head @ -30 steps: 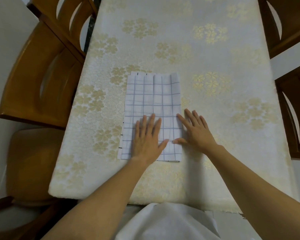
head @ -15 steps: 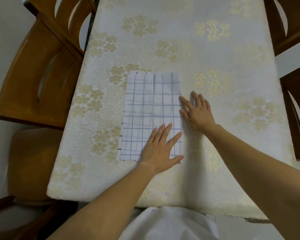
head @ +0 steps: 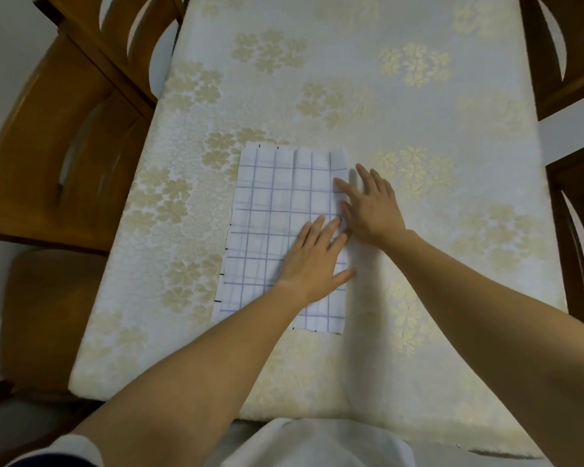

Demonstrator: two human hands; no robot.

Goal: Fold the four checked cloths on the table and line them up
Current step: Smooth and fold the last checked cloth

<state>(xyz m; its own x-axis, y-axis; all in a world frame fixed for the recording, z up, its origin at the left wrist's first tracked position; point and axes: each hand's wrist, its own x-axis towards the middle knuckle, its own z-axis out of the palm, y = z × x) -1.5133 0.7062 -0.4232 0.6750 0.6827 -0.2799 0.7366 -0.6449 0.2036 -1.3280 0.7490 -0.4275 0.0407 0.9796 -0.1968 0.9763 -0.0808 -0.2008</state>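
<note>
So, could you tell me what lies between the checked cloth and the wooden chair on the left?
Only a bare stretch of the flowered tablecloth separates the checked cloth from the wooden chair, as the head view shows.

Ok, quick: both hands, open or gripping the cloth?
Left hand: open, flat on the checked cloth.
Right hand: open, fingers straight at its right edge.

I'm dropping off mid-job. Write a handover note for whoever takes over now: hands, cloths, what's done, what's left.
Left hand: flat, pressing on the cloth.
Right hand: fingers straight, at the cloth's right edge.
Cloth: a flat rectangle on the table; it is the only one in view.
Done: it seems partly folded.
Left: finish it, fold the other three, line all up.
</note>
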